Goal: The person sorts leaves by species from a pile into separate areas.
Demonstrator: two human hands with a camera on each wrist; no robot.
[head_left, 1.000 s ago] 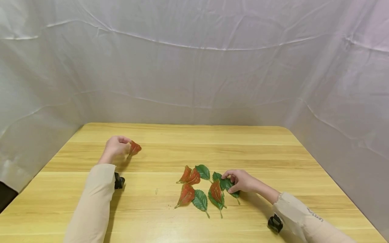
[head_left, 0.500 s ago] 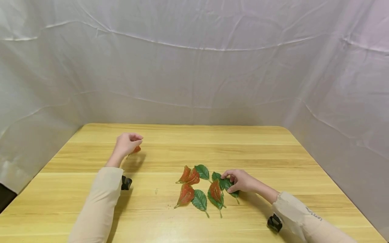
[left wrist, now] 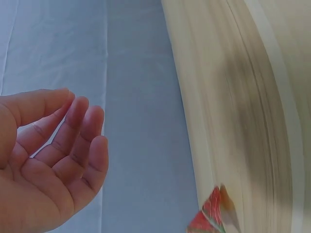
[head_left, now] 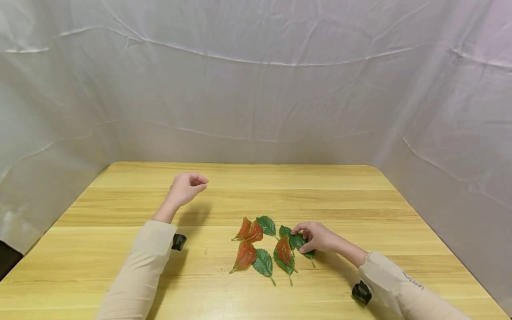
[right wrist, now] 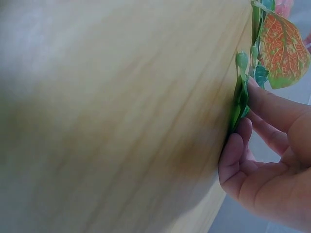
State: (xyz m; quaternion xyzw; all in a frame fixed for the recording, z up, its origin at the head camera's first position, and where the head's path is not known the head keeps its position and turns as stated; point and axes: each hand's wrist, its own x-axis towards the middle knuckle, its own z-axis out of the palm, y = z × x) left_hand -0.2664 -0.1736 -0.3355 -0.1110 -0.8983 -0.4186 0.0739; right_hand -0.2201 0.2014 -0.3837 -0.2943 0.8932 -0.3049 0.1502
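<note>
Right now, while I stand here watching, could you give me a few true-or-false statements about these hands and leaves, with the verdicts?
1. The right hand touches a green leaf. True.
2. The left hand is holding a red leaf. False: the left hand holds no leaf; a loose red leaf shows apart from it in the left wrist view.
3. Near the right hand, another red leaf lies partly over the green leaf beneath. True.
4. Both sleeves are dark blue. False: the left sleeve and the right sleeve are beige.
5. The table has a wood-grain top. True.
</note>
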